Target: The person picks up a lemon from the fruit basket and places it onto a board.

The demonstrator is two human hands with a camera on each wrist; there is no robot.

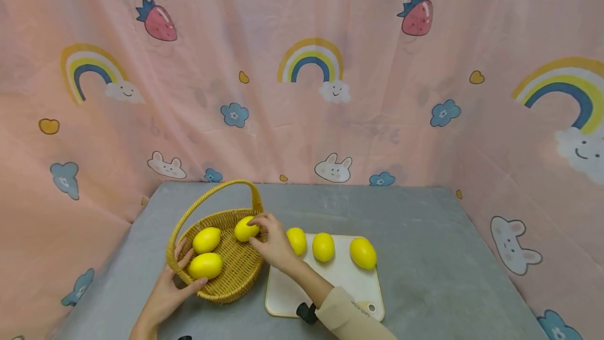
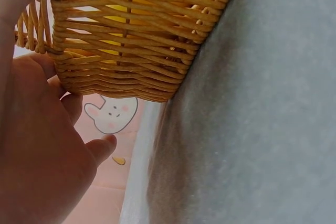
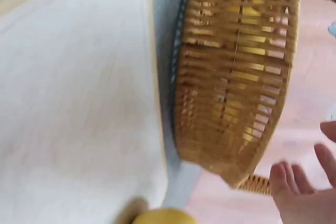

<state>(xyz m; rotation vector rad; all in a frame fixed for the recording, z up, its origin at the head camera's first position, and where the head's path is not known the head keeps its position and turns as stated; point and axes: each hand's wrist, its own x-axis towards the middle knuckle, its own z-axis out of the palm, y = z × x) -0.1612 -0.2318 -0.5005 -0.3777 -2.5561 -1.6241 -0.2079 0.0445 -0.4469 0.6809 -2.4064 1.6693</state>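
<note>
"How was your right hand [image 1: 273, 243]?"
"Its fingers were spread about a lemon [image 1: 243, 231] at one o'clock inside the basket [image 1: 239, 264]; two more lemons [image 1: 205, 265] lay there at eight and ten."
"And your left hand [image 1: 171, 291]?"
"It gripped the basket's rim at eight o'clock; at three o'clock from the basket lay the white board [image 1: 289, 290], three other lemons [image 1: 323, 247] along its twelve-o'clock side."

A curtained-off work corner: pink cloth [image 1: 273, 140] printed with rainbows [image 1: 310, 60], strawberries [image 1: 160, 23] and rabbits [image 1: 333, 169] hangs around three sides of a grey table [image 1: 448, 256], hiding what lies beyond
</note>
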